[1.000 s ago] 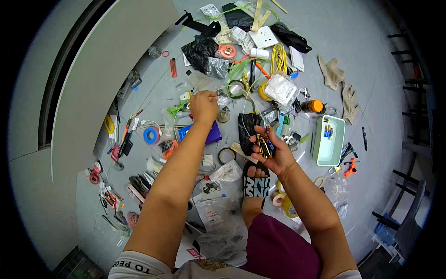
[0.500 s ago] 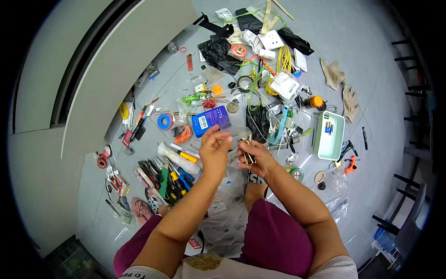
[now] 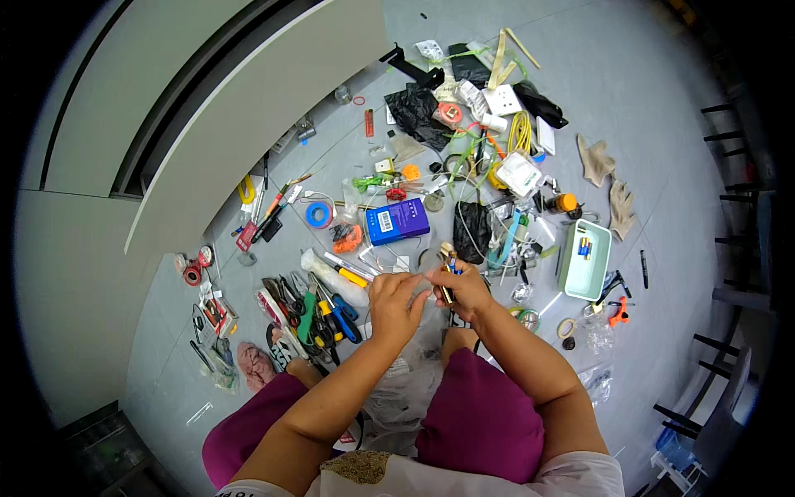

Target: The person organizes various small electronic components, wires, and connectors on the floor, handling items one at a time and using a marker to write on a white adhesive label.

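My right hand [image 3: 465, 291] is closed round several gold-and-blue batteries [image 3: 450, 269]. They stick out between the thumb and fingers. Close beside it, my left hand [image 3: 396, 308] has its thumb and fingertips drawn together near the right thumb. A bit of clear film seems to show at those fingertips, too faint to make out. To the right, a pale green tray [image 3: 564, 269] has more batteries [image 3: 585, 248] lying in it. Just beyond my left hand lies a blue and purple box [image 3: 397, 221].
Pliers and screwdrivers [image 3: 319, 319] are heaped at the left. Tape rolls, cords, a black bag [image 3: 418, 114] and a yellow cable coil [image 3: 519, 132] litter the floor ahead. Gloves [image 3: 621, 209] lie beyond the tray. A cabinet panel [image 3: 240, 124] stands at the left, chairs at the right.
My left hand has gone from spread fingers to a pinch and come closer to my right hand. The batteries stay in the right hand. The whole view has shifted slightly.
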Motion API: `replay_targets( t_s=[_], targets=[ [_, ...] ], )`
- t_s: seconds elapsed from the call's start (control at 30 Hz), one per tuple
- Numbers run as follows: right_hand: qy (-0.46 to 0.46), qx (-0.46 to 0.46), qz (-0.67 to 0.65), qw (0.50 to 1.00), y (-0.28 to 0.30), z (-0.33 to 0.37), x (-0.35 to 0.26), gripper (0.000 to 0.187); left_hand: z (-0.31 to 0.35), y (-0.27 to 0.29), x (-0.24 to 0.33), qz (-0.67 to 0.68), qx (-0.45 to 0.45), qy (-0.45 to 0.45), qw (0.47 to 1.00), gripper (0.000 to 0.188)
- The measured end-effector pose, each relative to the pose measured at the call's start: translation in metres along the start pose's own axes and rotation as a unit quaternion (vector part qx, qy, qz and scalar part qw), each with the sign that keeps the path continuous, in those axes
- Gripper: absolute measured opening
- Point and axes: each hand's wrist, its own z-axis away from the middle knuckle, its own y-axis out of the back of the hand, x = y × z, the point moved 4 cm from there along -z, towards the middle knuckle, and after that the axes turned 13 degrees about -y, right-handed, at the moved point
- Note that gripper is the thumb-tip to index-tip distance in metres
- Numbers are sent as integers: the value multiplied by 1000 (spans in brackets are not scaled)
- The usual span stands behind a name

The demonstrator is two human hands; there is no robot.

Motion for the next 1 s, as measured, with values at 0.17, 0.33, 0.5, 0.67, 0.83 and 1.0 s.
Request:
replay_targets(
  t_s=[0.17,0.33,0.5,0.67,0.83,1.0],
  targets=[
    [-64,-28,-11,997,1,-26,30,21,22,-19,-32,63,-24,13,998,14],
    [-84,-1,8,996,6,-35,32,25,38,-38,-57,153,-13,160,975,9],
    [-105,29,28,994,7,-36,28,26,46,-59,-75,413,-12,442,796,13],
    [-82,29,88,992,10,-38,19,22,45,-64,-80,403,-16,370,837,12],
    [-78,27,104,991,14,-35,17,19,34,-59,-75,372,-75,324,866,9],
    [-49,6,32,998,12,-31,21,22,34,-61,-71,507,-80,433,741,8]
  ],
)
